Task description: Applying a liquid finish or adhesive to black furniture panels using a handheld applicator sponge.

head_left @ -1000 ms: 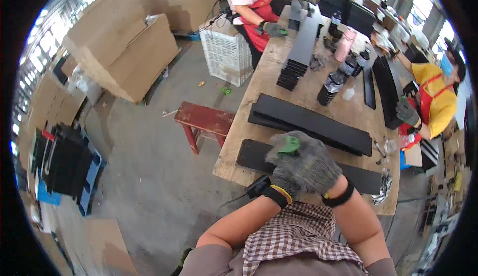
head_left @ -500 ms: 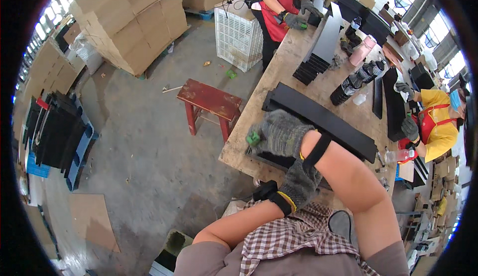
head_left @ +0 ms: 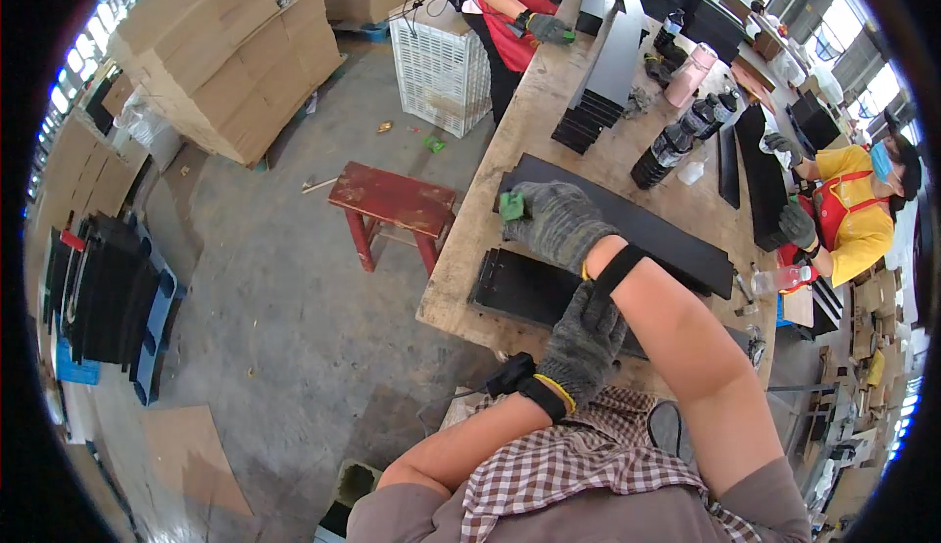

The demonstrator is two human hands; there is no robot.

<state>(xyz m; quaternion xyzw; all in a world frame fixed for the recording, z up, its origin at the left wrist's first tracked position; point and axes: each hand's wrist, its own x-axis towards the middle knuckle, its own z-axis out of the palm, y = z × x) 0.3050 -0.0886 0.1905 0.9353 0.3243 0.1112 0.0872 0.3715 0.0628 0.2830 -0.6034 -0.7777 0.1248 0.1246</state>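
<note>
My right hand [head_left: 559,222], in a grey knit glove, reaches across to the near edge of a stack of long black panels [head_left: 637,218]. Its fingers are curled, and whatever they may hold is hidden. A bit of green material [head_left: 512,206] shows at its fingertips. Below it, my left hand [head_left: 586,339], gloved alike, lies over a nearer black panel stack [head_left: 520,286] with its fingers stretched out, beneath my right wrist. The right forearm hides part of both stacks.
Farther along the wooden table [head_left: 461,283] are another black panel stack [head_left: 598,92], dark bottles [head_left: 662,156] and a pink bottle [head_left: 691,74]. Co-workers stand at the far end and at right [head_left: 853,200]. A red stool [head_left: 392,198] stands left of the table.
My right hand has moved away from the near stack toward the far one, uncovering the near stack's left end. My left hand stays beneath the right wrist. The whole view has shifted slightly.
</note>
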